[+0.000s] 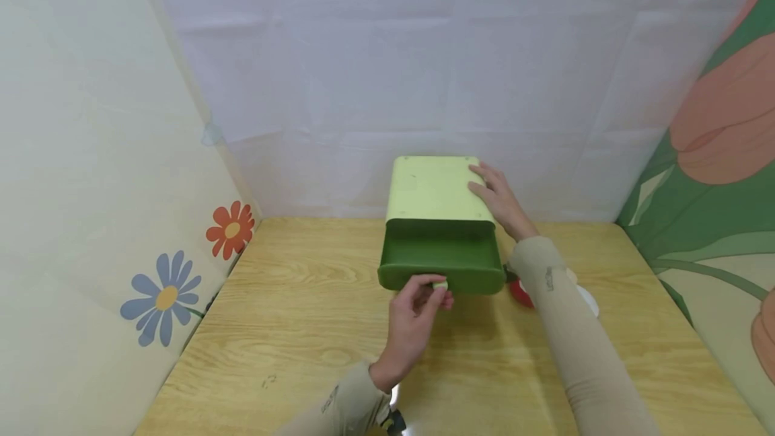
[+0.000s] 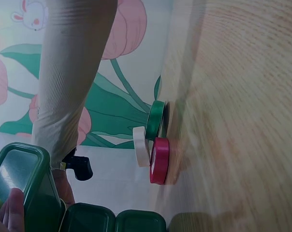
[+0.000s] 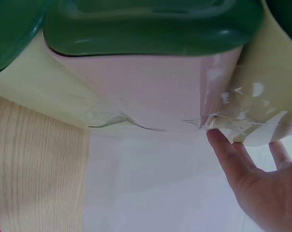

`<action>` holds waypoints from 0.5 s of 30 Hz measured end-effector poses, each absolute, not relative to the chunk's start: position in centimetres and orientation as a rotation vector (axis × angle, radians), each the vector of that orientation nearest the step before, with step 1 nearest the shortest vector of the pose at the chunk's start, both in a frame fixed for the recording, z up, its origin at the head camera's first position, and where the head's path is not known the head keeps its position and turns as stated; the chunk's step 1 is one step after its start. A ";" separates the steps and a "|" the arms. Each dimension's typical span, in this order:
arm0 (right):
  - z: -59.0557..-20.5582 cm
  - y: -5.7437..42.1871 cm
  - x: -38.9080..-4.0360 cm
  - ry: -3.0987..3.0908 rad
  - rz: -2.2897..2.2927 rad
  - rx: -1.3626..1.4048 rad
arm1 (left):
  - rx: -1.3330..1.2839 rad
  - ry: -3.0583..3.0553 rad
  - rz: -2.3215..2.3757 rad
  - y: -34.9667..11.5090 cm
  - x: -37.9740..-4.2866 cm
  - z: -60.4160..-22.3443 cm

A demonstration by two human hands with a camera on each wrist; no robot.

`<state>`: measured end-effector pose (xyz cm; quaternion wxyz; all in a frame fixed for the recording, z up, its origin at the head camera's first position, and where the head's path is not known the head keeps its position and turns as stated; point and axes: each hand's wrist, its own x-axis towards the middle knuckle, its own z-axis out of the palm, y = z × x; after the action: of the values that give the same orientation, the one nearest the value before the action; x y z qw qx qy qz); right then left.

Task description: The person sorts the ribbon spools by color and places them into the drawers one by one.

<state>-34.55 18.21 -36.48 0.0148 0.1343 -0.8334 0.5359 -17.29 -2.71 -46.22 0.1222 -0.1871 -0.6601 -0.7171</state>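
Note:
A small drawer cabinet (image 1: 438,187) with a pale green top stands at the back of the table. Its top dark green drawer (image 1: 475,279) is pulled out, and the bare inside shows. My left hand (image 1: 407,335) pinches the round light green knob (image 1: 440,285) on the drawer front between thumb and fingers. On the cabinet's upper right edge rests my right hand (image 1: 499,199), its fingers spread over the top. In the right wrist view, the fingertips of that hand (image 3: 262,186) touch the cabinet by a strip of clear tape. Lower green drawers (image 2: 140,221) are closed.
Right of the cabinet, three ribbon rolls stand on the wooden table (image 1: 290,301): a red roll (image 2: 159,160), a white roll (image 2: 140,146) and a green roll (image 2: 155,120). My right forearm partly covers them in the head view. A pale curtain (image 1: 363,73) hangs behind the cabinet.

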 end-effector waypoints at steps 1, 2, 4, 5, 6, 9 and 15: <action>-36.8 18.3 -34.9 -2.594 1.670 0.414 | -0.544 -1.928 -2.092 -2.7 -17.2 -46.2; -37.1 18.4 -35.3 -2.595 1.665 0.413 | -0.544 -1.926 -2.091 -2.7 -17.1 -46.2; -38.0 18.7 -36.1 -2.592 1.662 0.410 | -0.548 -1.922 -2.088 -2.7 -16.8 -46.2; -38.4 18.8 -36.5 -2.589 1.660 0.409 | -0.551 -1.922 -2.086 -2.7 -16.7 -46.2; -38.7 18.9 -36.7 -2.587 1.656 0.410 | -0.553 -1.924 -2.083 -2.7 -16.6 -46.2; -39.1 19.0 -37.0 -2.583 1.644 0.417 | -0.550 -1.929 -2.092 -2.8 -16.2 -46.2; -39.0 18.9 -36.8 -2.580 1.638 0.423 | -0.510 -1.934 -2.140 -2.8 -15.5 -45.9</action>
<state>-36.83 18.88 -38.96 0.0280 0.1371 -0.8359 0.5307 -15.50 -2.78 -45.95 0.1060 -0.1732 -0.6564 -0.7266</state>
